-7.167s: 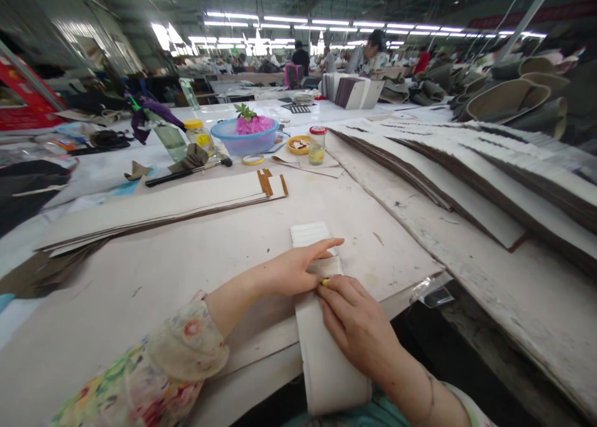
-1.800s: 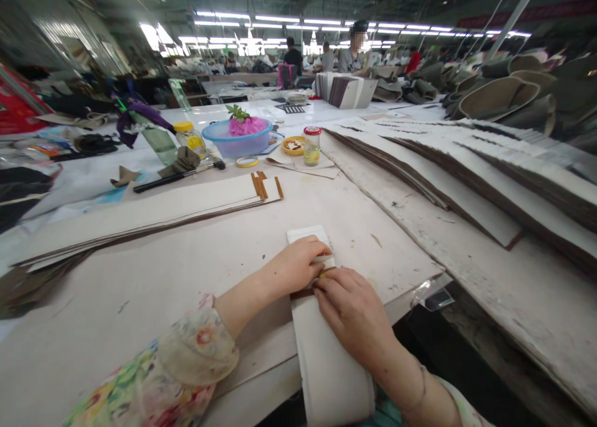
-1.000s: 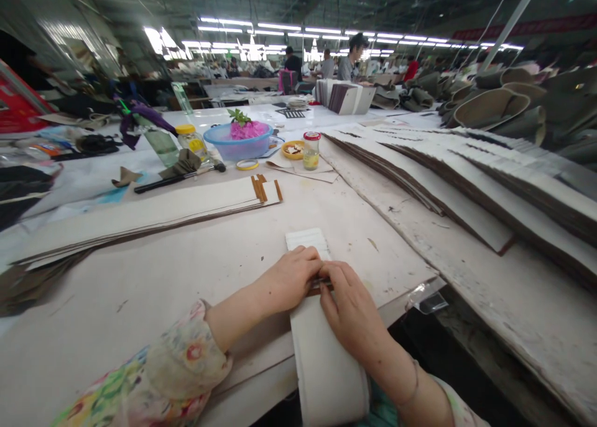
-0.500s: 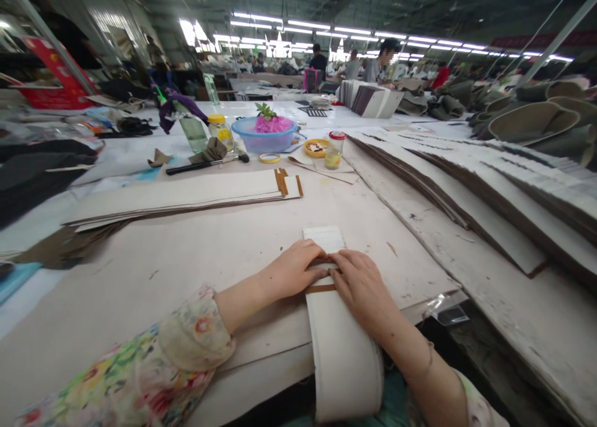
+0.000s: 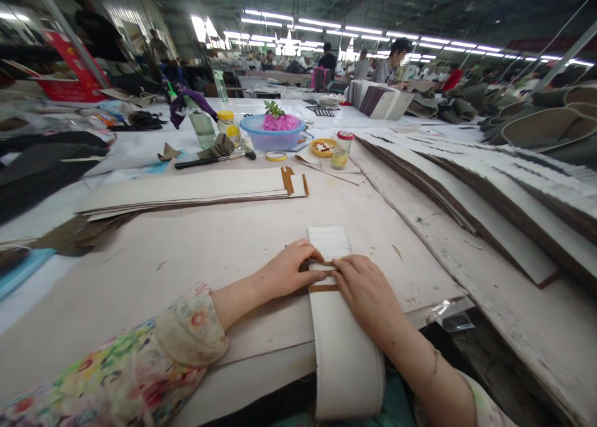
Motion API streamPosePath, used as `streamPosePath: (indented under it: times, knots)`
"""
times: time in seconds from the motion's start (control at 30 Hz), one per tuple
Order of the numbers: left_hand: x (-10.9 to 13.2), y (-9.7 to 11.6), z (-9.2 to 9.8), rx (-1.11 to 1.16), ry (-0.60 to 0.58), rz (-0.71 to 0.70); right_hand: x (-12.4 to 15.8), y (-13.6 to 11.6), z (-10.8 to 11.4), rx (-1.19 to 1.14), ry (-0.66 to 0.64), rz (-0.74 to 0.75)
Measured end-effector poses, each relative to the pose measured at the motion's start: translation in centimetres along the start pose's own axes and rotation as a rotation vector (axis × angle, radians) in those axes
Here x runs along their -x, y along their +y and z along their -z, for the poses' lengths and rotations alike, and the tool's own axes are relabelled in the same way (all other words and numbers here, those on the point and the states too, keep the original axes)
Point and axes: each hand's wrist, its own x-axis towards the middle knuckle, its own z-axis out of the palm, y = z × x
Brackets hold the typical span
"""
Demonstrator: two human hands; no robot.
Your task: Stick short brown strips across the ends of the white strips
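At the far left, dark cloth (image 5: pixel 46 169) lies heaped on the table (image 5: pixel 224 247). Next comes a low stack of pale strips (image 5: pixel 196 186), set crosswise, its brown-edged ends pointing right. Behind those ends sits a blue bowl (image 5: pixel 268 140) with something pink in it.

The left hand (image 5: pixel 289 268) comes in from the left, thumb and forefinger bent together on the left part of a folded brown edge. That edge belongs to the white strip (image 5: pixel 345 358), which lies directly between the two hands, its long axis running away from the person: the near end droops in a curl past the table's front edge, the far part lies flat. A ribbed white piece (image 5: pixel 329 235) shows just beyond the fingers; whether it joins the strip is hidden.

The right hand (image 5: pixel 368 287) pinches the same edge from the right. Both hands touch the strip, but the right lies closer along its body. Farther right, large pale sheets (image 5: pixel 494 215) lie in overlapping piles.
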Motion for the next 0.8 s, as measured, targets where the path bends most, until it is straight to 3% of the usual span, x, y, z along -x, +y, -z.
streamPosePath:
  times: [0.27,0.63,0.8]
  knots:
    - [0.6,-1.4,-0.2,0.069,0.021,0.050,-0.9,0.3,0.1,-0.167,-0.110,0.075]
    - [2.0,-0.6,0.7,-0.181,-0.063,-0.154,-1.0,-0.2,0.7,-0.061,-0.116,0.161]
    - [3.4,-1.1,1.0,-0.218,-0.080,-0.163,-1.0,-0.2,0.9,-0.100,-0.106,0.129]
